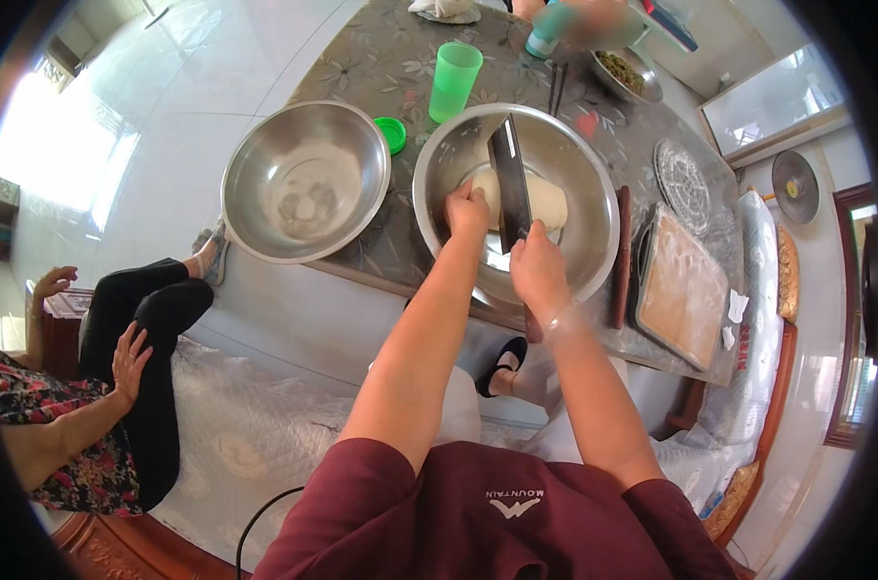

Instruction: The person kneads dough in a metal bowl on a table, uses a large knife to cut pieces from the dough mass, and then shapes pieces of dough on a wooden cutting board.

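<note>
A large steel bowl (588, 167) holds a thick piece of pale dough (548, 201). My right hand (540, 264) grips the handle of a cleaver (510, 181), whose broad dark blade stands on edge across the dough. On the blade's left side, my left hand (469, 210) holds the dough's left end, thumb and fingers around it. The blade hides the middle of the dough, so I cannot tell how deep it sits. An emptier-looking second steel bowl (308, 181) with whitish marks inside stands to the left, near the table edge.
Behind the bowls are a green cup (455, 81), its green lid (390, 135) and dark chopsticks (557, 88). A rolling pin (621, 257), a floured board (682, 286) and a round floured mat (682, 187) lie right. A bowl of green filling (627, 75) stands far back; another person (142, 312) sits left.
</note>
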Action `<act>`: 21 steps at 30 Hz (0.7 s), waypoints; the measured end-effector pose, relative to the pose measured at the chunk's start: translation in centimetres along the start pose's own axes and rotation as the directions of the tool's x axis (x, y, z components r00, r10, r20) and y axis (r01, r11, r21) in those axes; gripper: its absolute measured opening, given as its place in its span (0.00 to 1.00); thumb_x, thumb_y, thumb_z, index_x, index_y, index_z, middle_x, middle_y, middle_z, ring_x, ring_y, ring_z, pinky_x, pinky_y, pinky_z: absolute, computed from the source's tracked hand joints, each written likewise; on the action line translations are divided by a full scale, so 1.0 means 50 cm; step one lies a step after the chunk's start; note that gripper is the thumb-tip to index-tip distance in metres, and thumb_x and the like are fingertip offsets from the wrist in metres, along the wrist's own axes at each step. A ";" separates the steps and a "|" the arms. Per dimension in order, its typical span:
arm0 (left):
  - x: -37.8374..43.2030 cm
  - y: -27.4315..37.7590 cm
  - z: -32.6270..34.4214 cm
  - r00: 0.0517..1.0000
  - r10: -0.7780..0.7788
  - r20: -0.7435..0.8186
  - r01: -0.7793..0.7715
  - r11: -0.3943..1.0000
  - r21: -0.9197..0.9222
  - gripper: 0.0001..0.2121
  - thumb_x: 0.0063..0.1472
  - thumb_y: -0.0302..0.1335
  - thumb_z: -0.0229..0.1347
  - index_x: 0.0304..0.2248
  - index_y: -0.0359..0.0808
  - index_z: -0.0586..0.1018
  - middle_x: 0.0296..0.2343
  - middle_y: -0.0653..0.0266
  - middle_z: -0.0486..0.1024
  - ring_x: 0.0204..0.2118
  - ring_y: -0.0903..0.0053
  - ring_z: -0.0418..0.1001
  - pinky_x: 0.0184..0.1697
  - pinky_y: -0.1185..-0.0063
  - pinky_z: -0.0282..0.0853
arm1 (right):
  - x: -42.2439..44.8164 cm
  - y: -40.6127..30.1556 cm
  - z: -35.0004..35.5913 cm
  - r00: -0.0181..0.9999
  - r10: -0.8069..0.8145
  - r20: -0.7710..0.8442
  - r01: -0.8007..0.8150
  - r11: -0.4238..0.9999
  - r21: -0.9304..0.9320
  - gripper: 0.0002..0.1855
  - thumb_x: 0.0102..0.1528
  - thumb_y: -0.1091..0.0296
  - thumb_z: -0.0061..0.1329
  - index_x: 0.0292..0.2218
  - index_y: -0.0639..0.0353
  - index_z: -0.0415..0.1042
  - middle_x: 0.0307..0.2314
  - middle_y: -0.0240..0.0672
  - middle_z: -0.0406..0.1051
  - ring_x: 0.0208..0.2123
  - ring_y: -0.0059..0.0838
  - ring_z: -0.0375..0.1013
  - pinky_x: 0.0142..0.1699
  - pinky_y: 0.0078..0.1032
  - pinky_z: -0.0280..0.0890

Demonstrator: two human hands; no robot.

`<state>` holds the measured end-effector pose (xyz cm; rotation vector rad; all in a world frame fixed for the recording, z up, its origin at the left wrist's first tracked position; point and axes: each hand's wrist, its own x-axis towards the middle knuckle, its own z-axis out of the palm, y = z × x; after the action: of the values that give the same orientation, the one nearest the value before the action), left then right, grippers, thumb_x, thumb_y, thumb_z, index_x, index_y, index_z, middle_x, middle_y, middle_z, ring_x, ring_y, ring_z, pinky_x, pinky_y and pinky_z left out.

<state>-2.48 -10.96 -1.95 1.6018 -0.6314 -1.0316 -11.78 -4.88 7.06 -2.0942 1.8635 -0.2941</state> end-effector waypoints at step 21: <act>0.055 -0.067 0.022 0.998 0.025 -0.050 -0.030 0.994 -0.109 0.13 0.48 0.24 0.52 0.36 0.33 0.73 0.27 0.63 0.73 0.28 0.79 0.69 0.33 0.81 0.63 | -0.030 0.006 -0.053 0.993 -0.052 0.108 0.051 0.999 0.011 0.11 0.45 0.73 0.37 0.30 0.72 0.56 0.20 0.55 0.66 0.25 0.50 0.67 0.32 0.38 0.62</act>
<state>-2.45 -12.81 -6.01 1.5142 -0.5532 -0.9872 -13.21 -3.68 9.50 -2.1115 1.7457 -0.1962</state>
